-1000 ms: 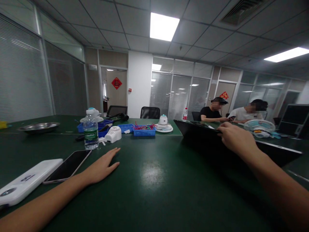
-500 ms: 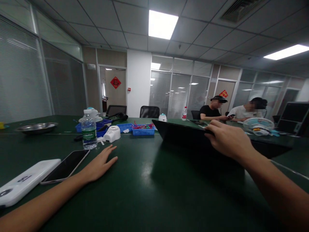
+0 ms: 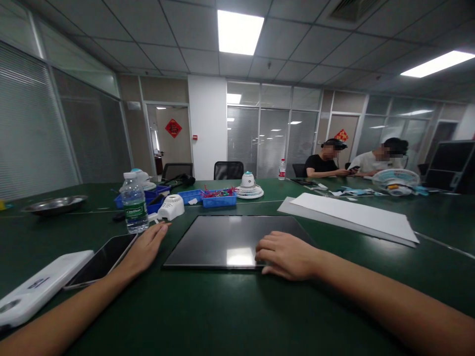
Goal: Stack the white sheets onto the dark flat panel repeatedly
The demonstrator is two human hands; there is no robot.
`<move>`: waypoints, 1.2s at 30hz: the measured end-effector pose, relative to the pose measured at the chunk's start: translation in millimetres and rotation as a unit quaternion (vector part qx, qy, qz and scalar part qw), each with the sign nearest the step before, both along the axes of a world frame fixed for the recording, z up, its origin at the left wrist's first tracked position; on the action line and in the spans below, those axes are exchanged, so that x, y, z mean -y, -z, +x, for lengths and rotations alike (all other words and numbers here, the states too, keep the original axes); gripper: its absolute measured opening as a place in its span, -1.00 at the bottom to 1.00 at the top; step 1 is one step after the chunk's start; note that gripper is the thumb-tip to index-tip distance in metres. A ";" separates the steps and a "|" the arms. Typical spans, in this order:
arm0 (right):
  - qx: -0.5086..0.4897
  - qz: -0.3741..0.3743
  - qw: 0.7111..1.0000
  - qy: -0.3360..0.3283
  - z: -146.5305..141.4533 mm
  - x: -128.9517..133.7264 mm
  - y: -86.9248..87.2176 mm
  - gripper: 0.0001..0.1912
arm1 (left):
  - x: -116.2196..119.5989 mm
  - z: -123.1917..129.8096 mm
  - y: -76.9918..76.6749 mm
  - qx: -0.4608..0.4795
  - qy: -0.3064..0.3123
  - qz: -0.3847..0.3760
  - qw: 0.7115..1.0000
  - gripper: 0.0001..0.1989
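A thin black screen panel (image 3: 218, 240) lies flat on the green table, glossy side up, reflecting a ceiling light. My right hand (image 3: 285, 254) is at its right part, fingers bent over the top and thumb at the near edge. The grip on the underside is hidden. My left hand (image 3: 146, 247) rests on the table left of the panel, apart from it, with fingers stretched out and nothing in them. It is nearest to a black-faced phone (image 3: 102, 262) and a water bottle (image 3: 135, 207) with a green label.
A white device (image 3: 44, 287) marked 18 lies at the left. Behind are a metal dish (image 3: 55, 204), a white fan part (image 3: 171, 207), a blue tray (image 3: 219, 199) of small parts and a fan grille (image 3: 250, 190). White sheets (image 3: 352, 215) lie right. Two people (image 3: 326, 160) sit beyond.
My right hand has brought the panel from a tilted position at the right down flat in front of me. White sheets and the fan grille behind are now uncovered. My left hand moved slightly left.
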State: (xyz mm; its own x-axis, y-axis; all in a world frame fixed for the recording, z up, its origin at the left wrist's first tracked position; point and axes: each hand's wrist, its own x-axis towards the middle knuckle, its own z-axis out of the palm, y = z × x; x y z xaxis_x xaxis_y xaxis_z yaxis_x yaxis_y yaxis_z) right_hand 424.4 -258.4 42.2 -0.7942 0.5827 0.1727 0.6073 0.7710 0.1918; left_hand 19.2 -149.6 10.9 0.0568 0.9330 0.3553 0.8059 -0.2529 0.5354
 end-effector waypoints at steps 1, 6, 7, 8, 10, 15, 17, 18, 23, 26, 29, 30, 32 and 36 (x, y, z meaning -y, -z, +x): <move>-0.009 -0.027 1.000 0.009 0.5 -2.3 2.8 -0.53 | -1.3 -1.0 2.0 -0.010 0.014 -0.001 1.000 -0.29; -0.054 -0.082 0.967 0.235 16.5 -19.4 16.1 -0.09 | -4.2 -4.5 12.6 -0.117 0.144 -0.057 0.981 -0.29; -0.056 -0.088 0.947 0.305 20.5 -23.3 20.3 -0.02 | -3.5 -4.6 13.6 -0.132 0.161 -0.068 0.976 -0.30; -0.060 -0.096 0.920 0.375 24.0 -27.0 24.5 0.05 | -2.6 -4.5 13.9 -0.143 0.172 -0.074 0.972 -0.31; -0.074 -0.119 0.868 0.476 29.6 -33.0 32.1 0.16 | -0.4 -4.8 12.3 -0.155 0.179 -0.073 0.969 -0.32; -0.085 -0.162 0.871 0.456 35.3 -39.1 36.6 0.17 | 1.4 -9.6 2.3 -0.168 0.181 -0.048 0.968 -0.42; -0.085 -0.166 0.885 0.427 36.6 -40.4 35.9 0.11 | 0.6 -11.2 1.3 -0.166 0.173 -0.030 0.970 -0.44; -0.086 -0.167 0.889 0.418 37.4 -41.2 35.9 0.09 | 0.4 -11.4 2.0 -0.162 0.164 -0.021 0.973 -0.43; -0.093 -0.175 0.896 0.397 41.1 -43.9 40.0 0.09 | 2.9 -7.0 10.4 -0.141 0.139 -0.044 0.979 -0.33; -0.109 -0.199 0.896 0.382 38.1 -40.3 40.6 0.07 | 3.0 -6.3 12.8 -0.130 0.141 -0.075 0.979 -0.26; -0.127 -0.222 0.901 0.351 31.0 -35.1 38.5 0.00 | 0.3 -8.8 13.0 -0.106 0.149 -0.079 0.980 -0.27; -0.135 -0.230 0.905 0.332 29.6 -34.7 37.4 -0.05 | -0.7 -9.7 12.9 -0.101 0.150 -0.081 0.980 -0.28; -0.157 -0.225 0.917 0.291 32.2 -37.9 34.8 -0.17 | -1.9 -10.6 13.1 -0.105 0.148 -0.086 0.980 -0.28; -0.194 -0.145 0.927 0.286 70.0 -58.6 30.6 -0.31 | -2.0 -9.8 14.3 -0.146 0.146 -0.090 0.974 -0.25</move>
